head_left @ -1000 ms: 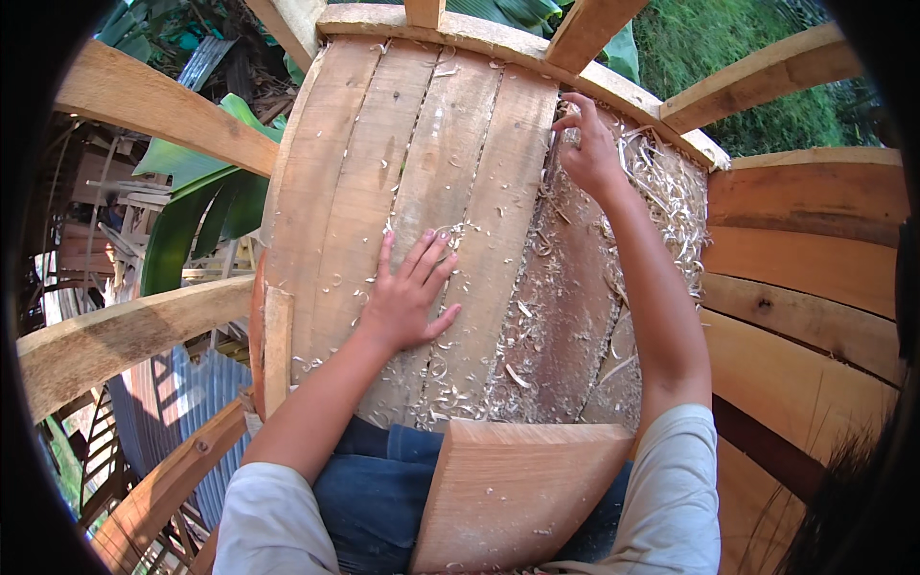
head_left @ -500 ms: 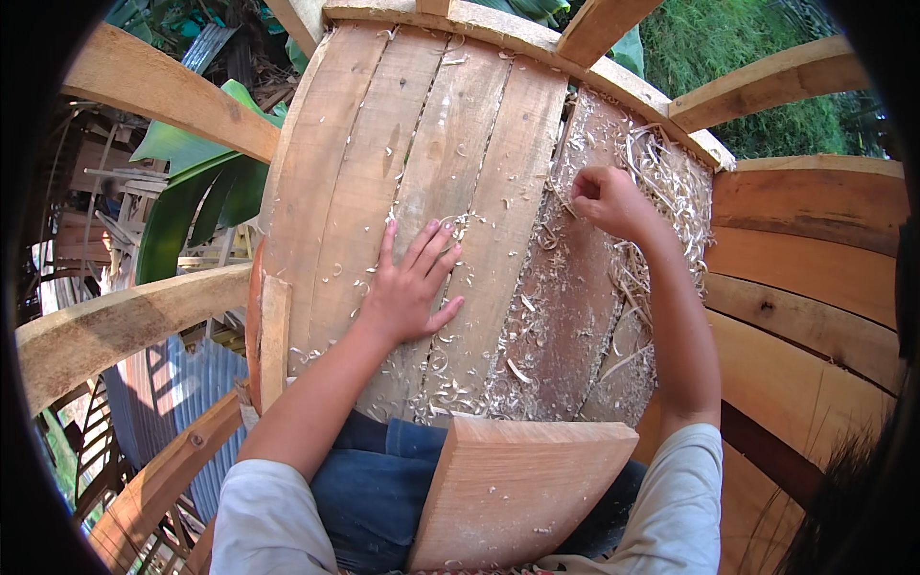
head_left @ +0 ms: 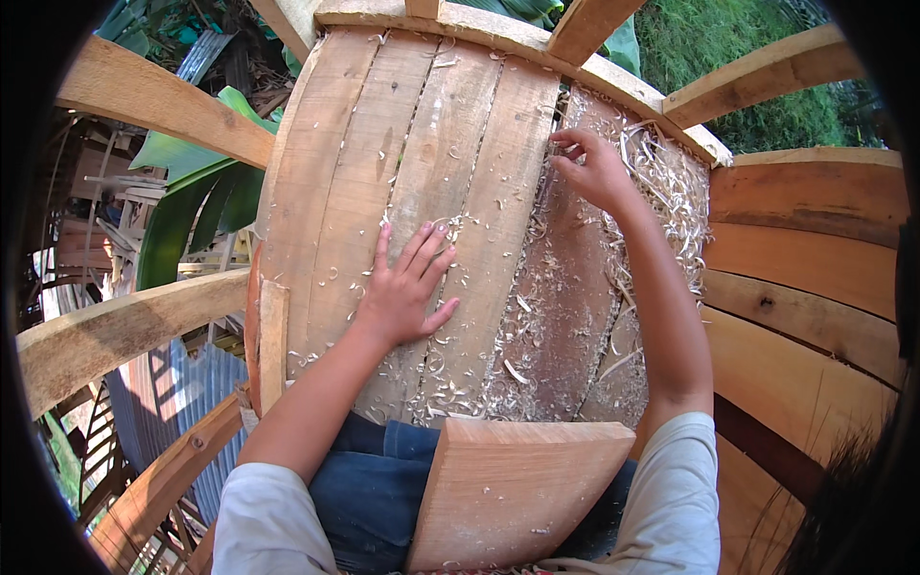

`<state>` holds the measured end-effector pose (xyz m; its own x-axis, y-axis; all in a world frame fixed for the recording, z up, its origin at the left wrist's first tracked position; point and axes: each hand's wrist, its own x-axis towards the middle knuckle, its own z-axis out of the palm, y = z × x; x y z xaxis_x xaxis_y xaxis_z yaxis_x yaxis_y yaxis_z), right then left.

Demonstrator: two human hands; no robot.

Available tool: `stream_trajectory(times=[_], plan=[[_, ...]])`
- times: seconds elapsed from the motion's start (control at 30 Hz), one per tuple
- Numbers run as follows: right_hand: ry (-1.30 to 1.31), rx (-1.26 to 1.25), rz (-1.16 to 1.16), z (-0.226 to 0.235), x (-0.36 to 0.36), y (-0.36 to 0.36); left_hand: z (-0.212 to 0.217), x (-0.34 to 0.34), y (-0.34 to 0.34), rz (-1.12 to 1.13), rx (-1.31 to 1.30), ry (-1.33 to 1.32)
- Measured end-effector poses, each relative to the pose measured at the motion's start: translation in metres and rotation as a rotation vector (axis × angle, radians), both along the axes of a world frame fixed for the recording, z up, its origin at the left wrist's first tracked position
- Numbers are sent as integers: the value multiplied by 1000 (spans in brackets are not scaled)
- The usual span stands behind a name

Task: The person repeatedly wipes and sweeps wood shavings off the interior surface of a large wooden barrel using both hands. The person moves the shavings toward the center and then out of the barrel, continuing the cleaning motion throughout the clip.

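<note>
My left hand [head_left: 407,287] lies flat on the planked wooden floor [head_left: 355,220], fingers spread, with nothing in it. Farther off and to the right, my right hand [head_left: 596,172] hovers by the gap between a pale plank and a darker reddish plank [head_left: 561,278]. Its fingers are bent but apart, and nothing shows between them. Thin curled wood shavings [head_left: 676,196] heap up just right of that hand, and smaller curls are strewn over the planks around both hands. A smooth, pale board [head_left: 522,494] leans upright between my legs.
Curved wooden ribs [head_left: 134,307] rise on the left, with others at the far side. A crossbeam [head_left: 508,29] bounds the far edge of the planks. A planked wall [head_left: 800,249] stands to the right. Banana leaves [head_left: 206,182] and corrugated metal sheets [head_left: 196,402] show outside.
My right hand has moved slightly up and left, its closed fingers loosening apart. My left hand stays flat in the same spot on the planks.
</note>
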<state>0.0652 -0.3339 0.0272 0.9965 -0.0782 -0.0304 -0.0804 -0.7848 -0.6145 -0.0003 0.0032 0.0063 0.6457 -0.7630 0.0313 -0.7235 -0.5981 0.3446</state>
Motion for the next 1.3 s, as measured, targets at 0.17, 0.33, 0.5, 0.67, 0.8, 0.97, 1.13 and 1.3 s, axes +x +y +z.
stream_trajectory(times=[0.17,0.33,0.5,0.67,0.8,0.97,1.13,1.3], plan=[[-75,-182,-227,2,1,-8,-2,0,0,7,15,-17],[28,-289,-331,-4,18,-5,-3,0,1,7,-5,-7],[-41,-278,-351,-12,36,-5,-2,1,-1,-4,-7,-17],[144,59,-416,-10,53,-20,0,1,0,3,5,0],[340,424,-506,-3,60,-16,-2,1,0,5,13,-17],[370,575,-491,11,58,-8,-3,1,1,9,8,-18],[495,579,-430,12,49,-15,-3,1,1,3,-7,-10],[491,414,-377,2,48,-28,-4,1,0,7,-13,-13]])
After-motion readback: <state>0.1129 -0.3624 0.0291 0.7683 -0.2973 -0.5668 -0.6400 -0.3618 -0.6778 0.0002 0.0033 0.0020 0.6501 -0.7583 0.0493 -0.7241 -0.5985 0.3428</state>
